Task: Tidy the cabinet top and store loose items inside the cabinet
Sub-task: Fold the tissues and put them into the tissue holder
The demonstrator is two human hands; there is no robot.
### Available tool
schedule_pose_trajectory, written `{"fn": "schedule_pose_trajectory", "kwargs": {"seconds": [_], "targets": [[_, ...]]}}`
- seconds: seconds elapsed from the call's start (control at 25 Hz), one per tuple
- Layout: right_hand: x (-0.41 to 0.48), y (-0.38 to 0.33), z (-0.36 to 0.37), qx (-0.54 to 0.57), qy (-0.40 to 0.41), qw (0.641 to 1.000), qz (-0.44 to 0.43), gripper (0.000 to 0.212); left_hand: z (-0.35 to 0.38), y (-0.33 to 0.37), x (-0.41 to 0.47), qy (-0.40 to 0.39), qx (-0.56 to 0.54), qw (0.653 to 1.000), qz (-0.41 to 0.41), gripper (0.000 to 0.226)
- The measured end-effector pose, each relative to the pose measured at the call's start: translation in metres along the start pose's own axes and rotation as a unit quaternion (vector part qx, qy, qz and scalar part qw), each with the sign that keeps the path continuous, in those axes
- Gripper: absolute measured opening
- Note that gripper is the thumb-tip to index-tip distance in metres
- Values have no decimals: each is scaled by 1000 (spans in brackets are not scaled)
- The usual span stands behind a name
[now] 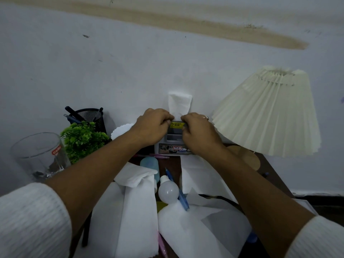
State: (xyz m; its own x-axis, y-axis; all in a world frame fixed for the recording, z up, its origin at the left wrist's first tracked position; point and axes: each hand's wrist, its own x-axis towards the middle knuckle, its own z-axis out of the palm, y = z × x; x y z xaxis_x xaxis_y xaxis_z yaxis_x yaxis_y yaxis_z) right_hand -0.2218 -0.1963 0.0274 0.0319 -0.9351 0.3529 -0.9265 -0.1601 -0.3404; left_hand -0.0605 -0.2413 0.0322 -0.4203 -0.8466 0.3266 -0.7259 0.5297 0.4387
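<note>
Tissue point(179, 105) pinched btwn L hand point(151, 125) & R hand point(200, 130), arms outstretched.

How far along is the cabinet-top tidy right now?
Early. Done: nothing visibly stored. In hand: left hand and right hand pinch the white tissue at the grey tissue box. Left: loose white tissues, white light bulb, blue pen, clear drinking glass.

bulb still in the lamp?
No, the white bulb lies loose among tissues on the cabinet top, left of the lamp.
</note>
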Motion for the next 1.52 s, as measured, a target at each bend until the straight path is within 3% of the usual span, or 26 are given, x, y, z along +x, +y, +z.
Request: {"fn": "schedule_pose_trajectory", "kwargs": {"seconds": [0.24,0.56,0.76,1.04,1.52], "targets": [[4,1,1,26,18,999,4,33,-3,6,1,21,-12,1000,-13,35],[-2,3,2,-1,-4,1000,-6,35,-3,12,-5,-4,61,998,-29,35],[-24,6,1,98,8,994,44,40,-11,16,-30,89,-27,993,-74,38],[-45,4,-6,206,-41,971,111,29,-17,25,-73,95,-148,968,-179,34],[-78,-9,-15,175,-71,980,57,42,-32,29,-121,118,-211,955,-174,33]]}}
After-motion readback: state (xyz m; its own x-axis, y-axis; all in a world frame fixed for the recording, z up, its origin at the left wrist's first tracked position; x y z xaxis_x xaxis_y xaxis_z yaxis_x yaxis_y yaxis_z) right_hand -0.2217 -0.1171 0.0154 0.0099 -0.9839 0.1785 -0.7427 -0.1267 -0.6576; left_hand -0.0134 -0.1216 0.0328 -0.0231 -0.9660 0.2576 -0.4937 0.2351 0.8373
